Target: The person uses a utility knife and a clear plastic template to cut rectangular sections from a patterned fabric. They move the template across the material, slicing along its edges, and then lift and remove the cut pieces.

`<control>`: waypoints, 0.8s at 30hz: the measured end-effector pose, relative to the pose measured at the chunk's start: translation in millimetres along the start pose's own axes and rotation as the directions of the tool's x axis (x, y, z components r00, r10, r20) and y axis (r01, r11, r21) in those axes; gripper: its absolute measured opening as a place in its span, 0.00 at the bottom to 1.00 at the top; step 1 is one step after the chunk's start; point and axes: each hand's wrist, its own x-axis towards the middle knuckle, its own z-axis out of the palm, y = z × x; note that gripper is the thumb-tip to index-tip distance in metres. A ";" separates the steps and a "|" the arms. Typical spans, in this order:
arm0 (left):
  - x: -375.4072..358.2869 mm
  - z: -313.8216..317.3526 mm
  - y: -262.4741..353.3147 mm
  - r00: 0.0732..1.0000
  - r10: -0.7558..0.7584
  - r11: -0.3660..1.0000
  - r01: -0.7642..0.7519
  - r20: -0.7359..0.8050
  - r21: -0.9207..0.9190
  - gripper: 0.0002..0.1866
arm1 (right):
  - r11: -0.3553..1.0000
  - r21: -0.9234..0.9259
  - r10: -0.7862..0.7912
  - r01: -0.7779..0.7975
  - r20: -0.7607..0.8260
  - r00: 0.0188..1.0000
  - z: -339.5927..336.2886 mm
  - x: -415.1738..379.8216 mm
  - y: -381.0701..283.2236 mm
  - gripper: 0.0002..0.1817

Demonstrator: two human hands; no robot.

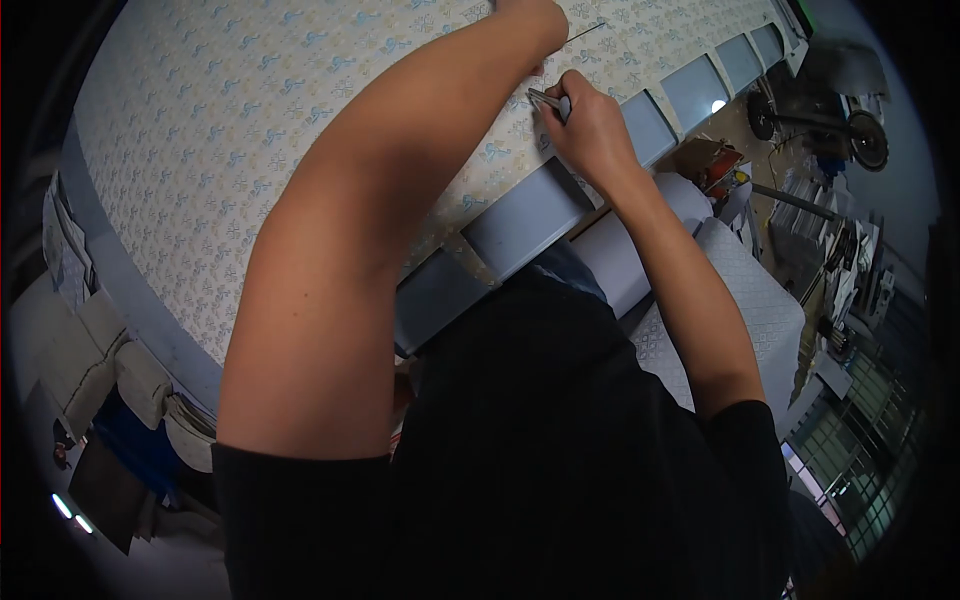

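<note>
A pale fabric sheet [330,90] printed with small blue and tan flowers covers the broad work surface. My right hand [588,125] is closed round a small tool [546,99] with a grey handle and a shiny metal tip, close over the fabric near its cut-out edge. The tool's kind is not clear. My left hand [535,22] reaches across the fabric at the top of the view, wrist bent, its fingers mostly hidden or out of frame. Close to it, a thin dark line [586,32] shows on the fabric.
Grey rectangular panels [530,215] show along the near edge of the work surface. White rolls [625,250] and quilted white material [725,300] lie beside me at right. Further right are a wheeled stand [815,120] and stacked papers [805,205]. Pale cushions [90,350] sit at far left.
</note>
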 end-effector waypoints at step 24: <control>36.0 11.4 -52.1 0.999 0.025 0.987 -0.020 0.028 -0.163 0.37 | 0.988 0.089 -0.105 0.125 -0.202 0.974 72.7 107.0 -15.2 0.13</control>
